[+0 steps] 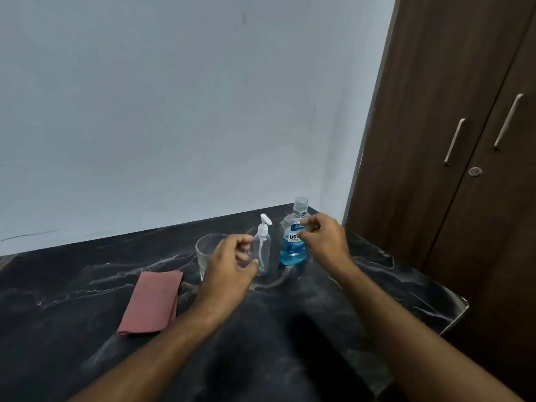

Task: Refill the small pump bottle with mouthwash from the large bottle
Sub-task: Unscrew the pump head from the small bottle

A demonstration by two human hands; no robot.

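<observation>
Black marble counter [290, 329]: dark veined stone, nearest the camera; both forearms reach out over it.
Folded cloth [152, 303]: dull red, lying flat to the left of the left arm, untouched.
Left hand [232, 268]: fingers loosely curled, thumb and fingertips half parted, right beside the lower body of the small bottle; whether it touches yet I cannot tell, and it does not look clamped on.
Right hand [324, 242]: fingers bent and slightly apart in front of the large bottle's label, at its shoulder; no firm grip is visible.
Glass tumbler [207, 250]: clear, empty, partly hidden behind the left hand.
Small pump bottle [262, 250]: upright, clear plastic, white pump head screwed on, dip tube visible inside; it looks empty.
Large bottle [293, 245]: upright just right of the small one, not touching; clear body, blue mouthwash filling roughly the lower part, clear ribbed cap on.
Progress: barely begun, by my judgement. Both closures are in place and no blue shows in the small bottle.
Left to do: unscrew the pump, uncap the large bottle, pour, refit both.
</observation>
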